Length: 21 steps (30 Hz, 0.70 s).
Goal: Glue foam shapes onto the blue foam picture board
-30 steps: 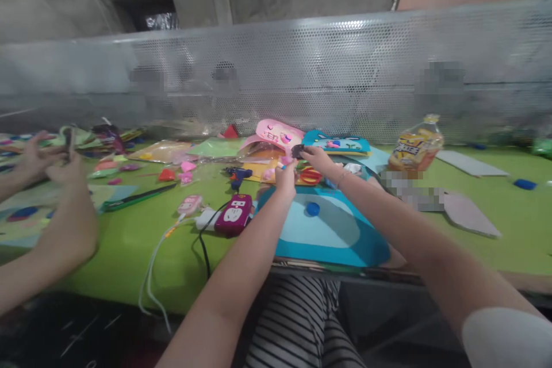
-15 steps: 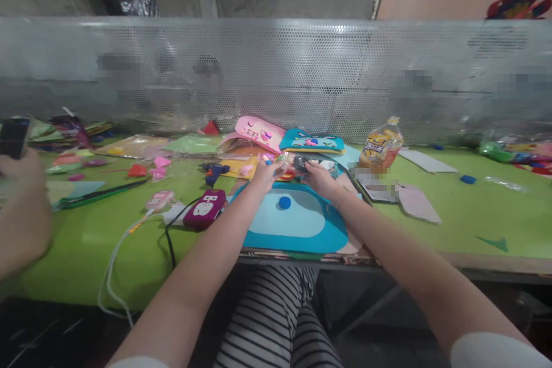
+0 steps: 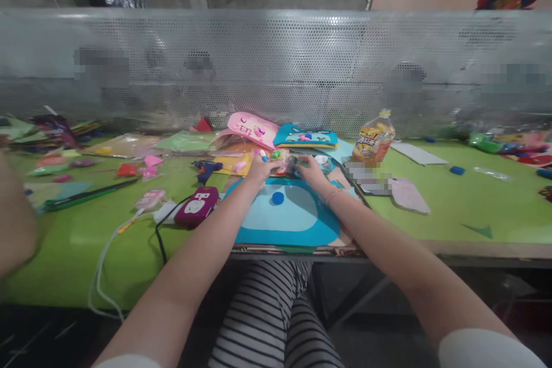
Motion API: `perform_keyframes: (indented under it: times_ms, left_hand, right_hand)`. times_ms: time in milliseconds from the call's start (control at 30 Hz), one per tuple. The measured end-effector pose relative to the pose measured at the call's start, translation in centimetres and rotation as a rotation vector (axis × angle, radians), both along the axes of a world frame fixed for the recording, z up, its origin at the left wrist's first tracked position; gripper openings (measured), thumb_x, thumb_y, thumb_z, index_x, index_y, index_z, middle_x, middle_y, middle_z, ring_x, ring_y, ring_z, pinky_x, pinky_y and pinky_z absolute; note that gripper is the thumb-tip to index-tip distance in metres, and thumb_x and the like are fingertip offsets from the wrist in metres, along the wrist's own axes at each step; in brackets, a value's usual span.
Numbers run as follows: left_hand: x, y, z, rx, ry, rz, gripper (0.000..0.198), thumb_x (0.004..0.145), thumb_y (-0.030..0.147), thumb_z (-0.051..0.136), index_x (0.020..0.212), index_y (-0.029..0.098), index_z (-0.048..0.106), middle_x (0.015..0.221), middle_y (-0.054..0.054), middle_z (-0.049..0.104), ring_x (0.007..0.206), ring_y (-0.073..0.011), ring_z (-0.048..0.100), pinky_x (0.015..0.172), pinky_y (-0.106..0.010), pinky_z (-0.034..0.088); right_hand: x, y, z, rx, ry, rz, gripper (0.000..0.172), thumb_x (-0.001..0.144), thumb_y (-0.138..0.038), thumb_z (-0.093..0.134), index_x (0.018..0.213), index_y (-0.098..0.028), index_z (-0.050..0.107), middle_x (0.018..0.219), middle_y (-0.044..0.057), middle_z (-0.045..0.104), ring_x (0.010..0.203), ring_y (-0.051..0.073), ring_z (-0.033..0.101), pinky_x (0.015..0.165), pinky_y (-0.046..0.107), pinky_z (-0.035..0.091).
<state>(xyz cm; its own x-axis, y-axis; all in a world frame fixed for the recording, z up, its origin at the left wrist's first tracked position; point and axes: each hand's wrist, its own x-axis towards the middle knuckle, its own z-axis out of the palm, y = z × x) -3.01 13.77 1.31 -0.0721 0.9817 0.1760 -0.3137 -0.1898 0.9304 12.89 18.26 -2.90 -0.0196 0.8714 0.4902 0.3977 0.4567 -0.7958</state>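
Note:
My left hand [image 3: 262,171] reaches to the small plastic packets [image 3: 282,162] behind the blue felt mat, its fingers bent at them; what it grips is too small to make out. Close by on the right, my right hand [image 3: 311,171] has its fingers curled at a dark item [image 3: 294,164] among the packets. Below both hands lies the blue felt mat [image 3: 254,233] with a light blue oval centre. A round dark blue piece [image 3: 278,198] rests on that oval. Behind the packets lie a pink decorated felt piece [image 3: 254,130] and a blue decorated one [image 3: 306,137].
On the left are a glue gun [image 3: 207,170], a maroon power bank [image 3: 197,207] with cables, green scissors or cutter [image 3: 90,195] and felt scraps. A snack bag [image 3: 374,139], phone [image 3: 368,179] and pink case [image 3: 409,195] lie right. Another person's arm [image 3: 17,213] shows far left.
The view has shifted slightly, so everything sits a little left and higher. The fingers of my right hand have moved on the dark item. The other person's phone has left the view.

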Motion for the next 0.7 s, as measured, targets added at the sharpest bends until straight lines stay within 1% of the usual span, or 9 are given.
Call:
perform_keyframes:
  times_ms: [67,100,167,233,367,433,500,600,700]
  left_hand:
    - [0.0,0.2,-0.3,0.019,0.053,0.015,0.052,0.039,0.016,0.081,0.064,0.018,0.035,0.053,0.008,0.051,0.053,-0.0087,0.056,0.056,-0.023,0.049]
    - [0.1,0.3,-0.4,0.027,0.075,0.023,0.051,0.039,0.016,0.081,0.063,0.018,0.037,0.052,0.008,0.051,0.052,-0.0086,0.056,0.055,-0.022,0.048]
    - [0.1,0.4,-0.6,0.029,0.098,0.028,0.049,0.039,0.016,0.081,0.063,0.017,0.039,0.053,0.008,0.051,0.053,-0.0095,0.057,0.055,-0.022,0.048]
    - [0.1,0.4,-0.6,0.015,0.09,0.013,0.047,0.039,0.015,0.081,0.063,0.017,0.041,0.053,0.007,0.052,0.056,-0.0109,0.059,0.056,-0.023,0.049]
    - [-0.2,0.4,-0.5,-0.065,0.014,-0.105,0.043,0.039,0.013,0.082,0.062,0.016,0.046,0.059,0.004,0.059,0.061,-0.012,0.061,0.061,-0.025,0.051]
    - [-0.4,0.5,-0.6,-0.123,-0.015,-0.17,0.039,0.04,0.012,0.082,0.064,0.016,0.052,0.064,0.002,0.062,0.064,-0.0123,0.062,0.062,-0.024,0.051]
    - [-0.5,0.7,-0.8,-0.166,-0.028,-0.204,0.036,0.041,0.01,0.082,0.066,0.015,0.058,0.066,0.0,0.064,0.066,-0.013,0.063,0.061,-0.023,0.051]
    - [-0.5,0.9,-1.0,-0.197,-0.048,-0.212,0.031,0.044,0.009,0.082,0.066,0.015,0.061,0.065,-0.001,0.064,0.067,-0.0133,0.063,0.061,-0.023,0.051]
    - [-0.3,0.9,-1.0,-0.211,-0.058,-0.182,0.028,0.046,0.009,0.081,0.061,0.014,0.059,0.061,-0.001,0.063,0.066,-0.0131,0.063,0.06,-0.022,0.051]
  right_hand:
    - [-0.1,-0.5,0.2,0.066,-0.011,-0.052,0.021,0.069,-0.024,0.057,0.089,-0.019,0.052,0.092,0.004,0.054,0.083,0.016,0.052,0.073,0.032,0.046]
    - [-0.3,-0.9,0.4,0.078,0.003,-0.036,0.018,0.071,-0.024,0.056,0.087,-0.019,0.051,0.091,0.004,0.054,0.084,0.016,0.052,0.074,0.031,0.046]
    - [-0.9,-1.9,0.8,0.064,0.032,0.085,0.015,0.075,-0.029,0.052,0.087,-0.019,0.049,0.089,0.003,0.054,0.078,0.015,0.052,0.071,0.03,0.046]
    - [-1.6,-2.8,1.1,0.021,0.072,0.181,0.018,0.077,-0.034,0.052,0.086,-0.02,0.047,0.086,0.002,0.054,0.075,0.014,0.053,0.068,0.029,0.047]
    - [-2.4,-3.8,1.3,-0.063,0.085,0.268,0.02,0.076,-0.036,0.055,0.082,-0.021,0.045,0.08,0.0,0.054,0.073,0.013,0.055,0.064,0.028,0.048]
    - [-2.4,-4.0,1.4,-0.076,0.075,0.3,0.018,0.077,-0.036,0.054,0.083,-0.021,0.047,0.079,-0.001,0.056,0.072,0.013,0.056,0.066,0.028,0.049]
    - [-2.2,-4.2,1.6,-0.04,0.053,0.3,0.019,0.076,-0.036,0.056,0.085,-0.02,0.051,0.081,0.001,0.059,0.073,0.014,0.057,0.069,0.029,0.049]
    - [-1.9,-4.5,1.8,0.023,0.012,0.321,0.023,0.075,-0.036,0.058,0.09,-0.019,0.055,0.085,0.003,0.063,0.077,0.015,0.059,0.071,0.029,0.049]
    - [-1.9,-4.5,1.8,-0.001,0.027,0.349,0.023,0.076,-0.037,0.057,0.089,-0.018,0.057,0.082,0.003,0.064,0.072,0.015,0.06,0.068,0.029,0.049]
